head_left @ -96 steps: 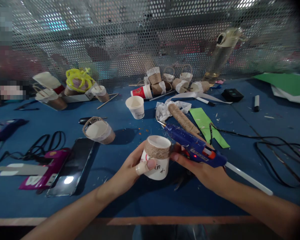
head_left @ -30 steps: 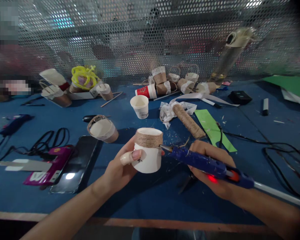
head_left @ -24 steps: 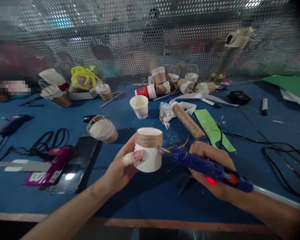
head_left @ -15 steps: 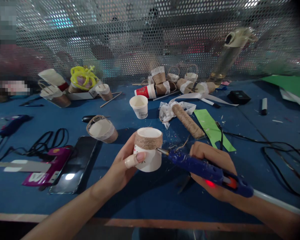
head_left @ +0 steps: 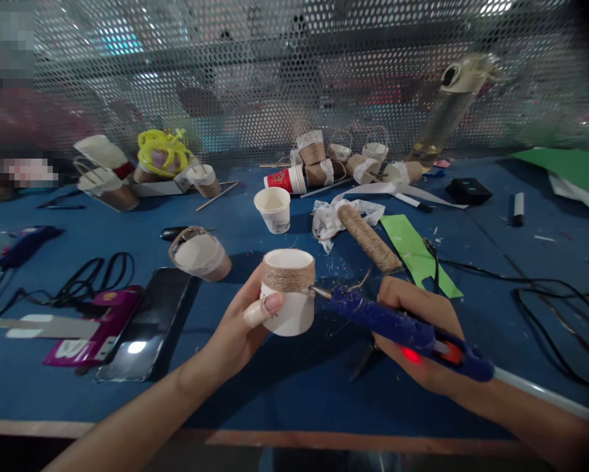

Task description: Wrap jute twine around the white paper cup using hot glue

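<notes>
My left hand [head_left: 252,311] grips a white paper cup [head_left: 294,316] from its left side, the thumb across the front. Jute twine [head_left: 289,278] is wound round the upper part of the cup, below the rim. In my right hand [head_left: 417,308] is a blue hot glue gun [head_left: 387,318] with a red light glowing beneath and a glue stick out of its back end. Its metal nozzle is at the cup's right side, by the lower edge of the twine. A loose twine end lies behind the gun, near the twine roll [head_left: 370,239].
A lace-trimmed basket cup [head_left: 203,255], a phone [head_left: 147,328] and a purple glue gun [head_left: 95,324] lie left. Behind stand a plain paper cup [head_left: 273,211] and several small twine baskets [head_left: 311,149]. Green paper [head_left: 417,252] and black cables [head_left: 550,308] lie right.
The cup has turned slightly in my left hand and shifted a little left, so its printed marks show less. The glue gun stays nearly in place with its nozzle at the twine's lower edge.
</notes>
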The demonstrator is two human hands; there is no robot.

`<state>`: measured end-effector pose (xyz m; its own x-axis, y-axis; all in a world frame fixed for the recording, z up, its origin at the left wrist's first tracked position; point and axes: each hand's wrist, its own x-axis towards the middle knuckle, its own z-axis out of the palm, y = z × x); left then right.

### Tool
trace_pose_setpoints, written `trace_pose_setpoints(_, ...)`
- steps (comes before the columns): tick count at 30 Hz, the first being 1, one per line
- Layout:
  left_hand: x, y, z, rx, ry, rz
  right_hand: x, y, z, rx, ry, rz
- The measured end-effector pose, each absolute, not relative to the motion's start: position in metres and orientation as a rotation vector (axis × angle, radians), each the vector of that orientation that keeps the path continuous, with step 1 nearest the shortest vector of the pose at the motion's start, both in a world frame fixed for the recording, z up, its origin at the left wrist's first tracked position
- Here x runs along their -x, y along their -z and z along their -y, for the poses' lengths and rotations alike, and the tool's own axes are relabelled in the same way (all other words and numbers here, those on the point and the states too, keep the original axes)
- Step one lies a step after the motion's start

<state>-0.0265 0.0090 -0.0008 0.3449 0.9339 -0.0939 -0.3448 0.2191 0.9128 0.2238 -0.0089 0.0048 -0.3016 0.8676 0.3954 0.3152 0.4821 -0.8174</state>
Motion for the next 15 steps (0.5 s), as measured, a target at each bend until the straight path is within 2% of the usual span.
trace_pose_setpoints(15, 0.0259, 0.0008, -0.0081, -0.916, -1.083, -0.804, -0.2212, -0.0013, 0.0079, 1.004, -0.791, 1.803)
